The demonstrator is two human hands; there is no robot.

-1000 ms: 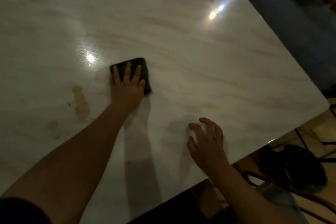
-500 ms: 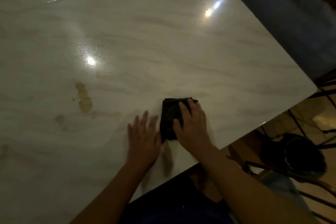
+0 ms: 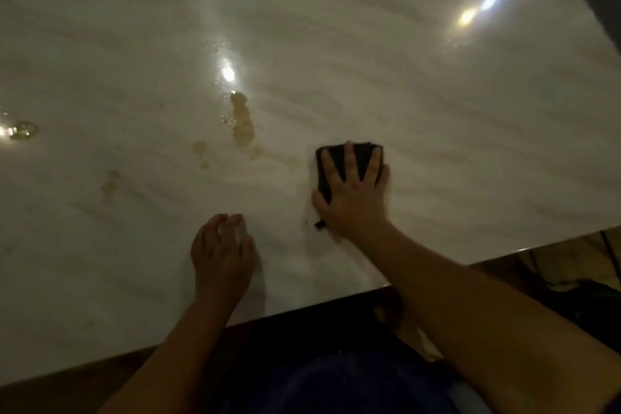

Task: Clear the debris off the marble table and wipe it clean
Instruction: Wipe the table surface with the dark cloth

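Observation:
A pale marble table [image 3: 437, 111] fills the head view. On it lies a folded dark cloth [image 3: 337, 158], right of centre. My right hand [image 3: 353, 191] presses flat on the cloth with its fingers spread. My left hand [image 3: 221, 252] rests on the bare marble near the front edge, fingers loosely curled, holding nothing. A yellowish spill [image 3: 242, 124] streaks the marble left of the cloth. Smaller stains [image 3: 200, 148] lie further left of it. A small shiny bit of debris [image 3: 23, 129] sits at the far left.
The table's front edge runs just below my hands, with my dark clothing [image 3: 336, 380] under it. A dark chair or bag [image 3: 588, 299] stands by the table's right corner. Bright lamp reflections [image 3: 467, 15] glare on the marble.
The cloth went from under my left hand to under my right hand. My right hand slid it out across the marble. My left hand drew back toward the front edge.

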